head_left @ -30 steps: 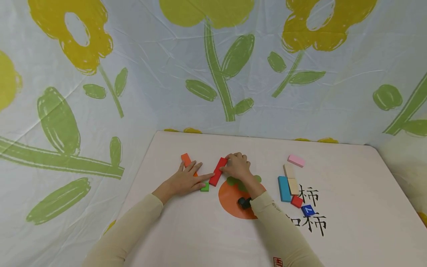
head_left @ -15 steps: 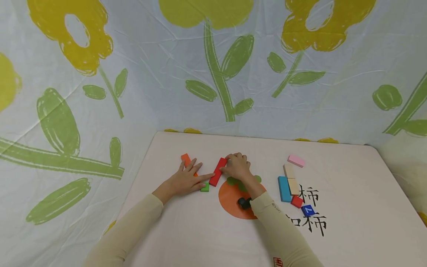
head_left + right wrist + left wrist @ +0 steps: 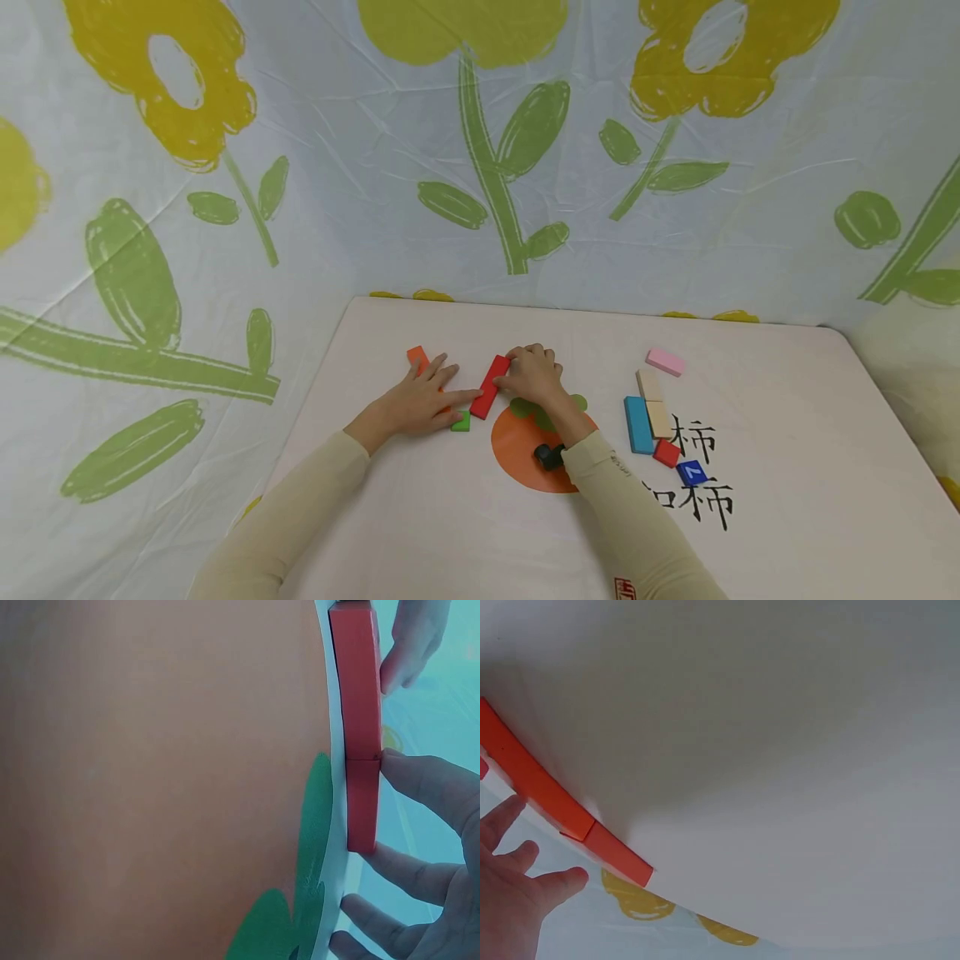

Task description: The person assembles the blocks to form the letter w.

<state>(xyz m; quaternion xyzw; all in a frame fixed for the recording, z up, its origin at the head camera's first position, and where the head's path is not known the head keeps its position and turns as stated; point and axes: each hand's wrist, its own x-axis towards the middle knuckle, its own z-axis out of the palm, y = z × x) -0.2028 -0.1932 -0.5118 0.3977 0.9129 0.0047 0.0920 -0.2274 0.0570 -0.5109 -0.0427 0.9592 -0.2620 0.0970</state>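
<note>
My left hand (image 3: pixel 415 406) lies spread over the orange blocks (image 3: pixel 417 357), which the left wrist view shows as two end to end. Its straight index finger reaches the red blocks (image 3: pixel 487 393), and the thumb touches a small green block (image 3: pixel 461 422). In the right wrist view, two red blocks stand in line; the thumb of my right hand (image 3: pixel 450 847) is at their seam and its index finger at the far end. My right hand's fingers are bent around that end block, pinching it. The left hand partly covers the orange and green blocks.
A blue block (image 3: pixel 639 425), pale wooden blocks (image 3: pixel 659 419), a small red block (image 3: pixel 667 453), a dark blue numbered block (image 3: pixel 692 473) and a pink block (image 3: pixel 665 362) lie to the right. A printed persimmon (image 3: pixel 517 458) decorates the tabletop under the right arm.
The left hand's fingers have shifted slightly to the right, over the orange blocks. The right hand and the red blocks hold still.
</note>
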